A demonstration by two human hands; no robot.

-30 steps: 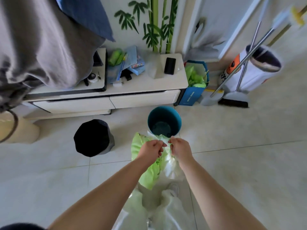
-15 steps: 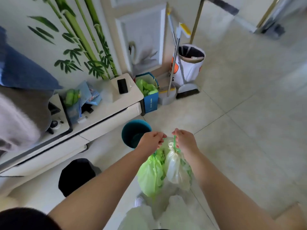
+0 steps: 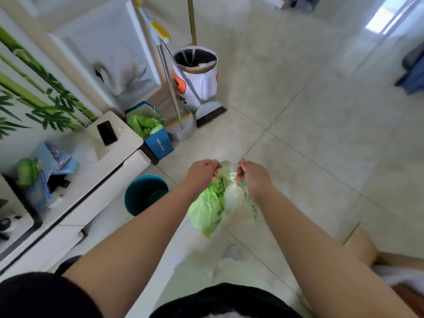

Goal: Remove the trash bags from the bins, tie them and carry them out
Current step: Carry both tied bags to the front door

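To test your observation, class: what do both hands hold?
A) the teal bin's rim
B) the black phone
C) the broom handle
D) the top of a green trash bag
D: the left hand and right hand each pinch the top of the green trash bag, which hangs between them.

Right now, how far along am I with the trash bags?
Done: the teal bin stands without a bag. In hand: your left hand and right hand grip the neck of the lifted green bag, no knot visible. Left: tie it, carry it out; the white bin seems to hold a dark liner.
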